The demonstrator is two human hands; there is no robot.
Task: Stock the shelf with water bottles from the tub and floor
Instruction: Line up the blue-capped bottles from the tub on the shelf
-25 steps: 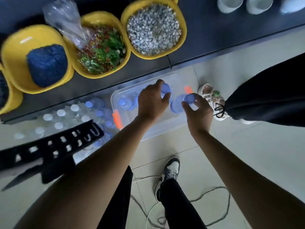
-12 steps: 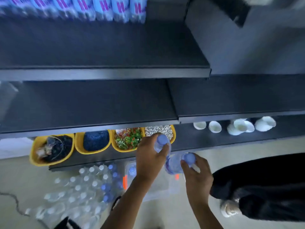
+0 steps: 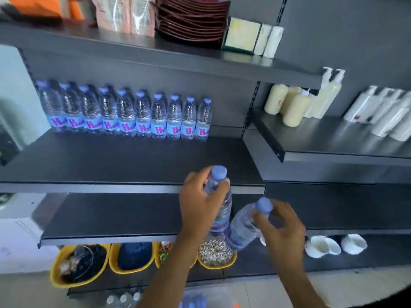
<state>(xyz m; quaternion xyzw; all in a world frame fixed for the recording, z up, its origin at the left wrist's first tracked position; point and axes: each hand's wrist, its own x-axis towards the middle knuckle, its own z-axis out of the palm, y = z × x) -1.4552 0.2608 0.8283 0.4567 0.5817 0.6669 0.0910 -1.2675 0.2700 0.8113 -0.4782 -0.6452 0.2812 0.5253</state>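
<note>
**Two more bottles headed up to a part-stocked shelf**

A row of water bottles (image 3: 124, 116) already stands along the back of the shelf (image 3: 111, 161), at 10 o'clock from the hands, with bare shelf in front of it and toward 3 o'clock. The left hand (image 3: 200, 203) grips an upright bottle (image 3: 224, 210) at its shoulder. The right hand (image 3: 282, 227) pinches a tilted bottle (image 3: 242, 230) just under its cap, its base leaning toward 8 o'clock, close beside the first. Floor bottles (image 3: 124, 300) and the blurred tub (image 3: 195, 301) at 6 o'clock suggest plenty is left. Half a second ago both hands were down by the yellow bins (image 3: 216, 262); now they have risen to the shelf's front lip.
</note>
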